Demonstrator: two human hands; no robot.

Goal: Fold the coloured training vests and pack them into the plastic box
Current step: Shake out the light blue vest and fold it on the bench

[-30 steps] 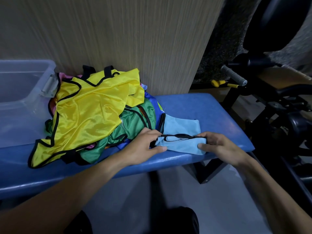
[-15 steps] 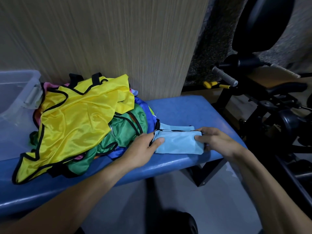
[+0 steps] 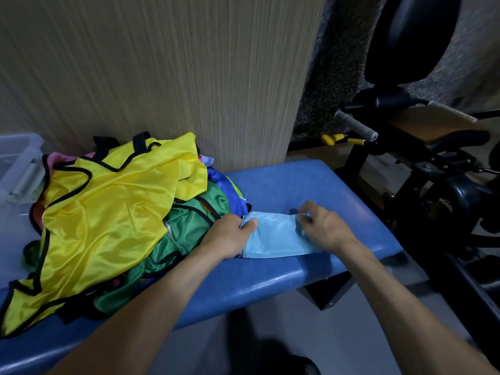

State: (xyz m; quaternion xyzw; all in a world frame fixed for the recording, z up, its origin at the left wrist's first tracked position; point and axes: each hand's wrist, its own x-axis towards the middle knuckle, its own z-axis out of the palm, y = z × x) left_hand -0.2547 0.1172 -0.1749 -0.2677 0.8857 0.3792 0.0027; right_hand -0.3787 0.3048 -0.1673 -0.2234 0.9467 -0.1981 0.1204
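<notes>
1. Light blue vest (image 3: 273, 236): folded into a small flat packet, lying on the blue tabletop (image 3: 311, 190) near its front edge, just right of the vest pile.
2. Left hand (image 3: 230, 235): thumb on top of the packet's left end, fingers curled beneath and hidden; pinching that end.
3. Right hand (image 3: 324, 226): fingers curled over the packet's far right corner, pinching it; fingertips partly hidden by cloth.
4. Yellow vest (image 3: 108, 212): black-trimmed, spread over the top of the pile, lower corner reaching the left frame edge.
5. Green vest (image 3: 186, 234): crumpled under the yellow one, mostly covered. Dark blue and pink cloth showing only as slivers; count of vests impossible to tell.
6. Plastic box (image 3: 19, 163): clear, at far left on the tabletop, cut off by the frame; contents not visible.
7. Exercise machine (image 3: 433, 163): dark, at right, details hard to make out.
</notes>
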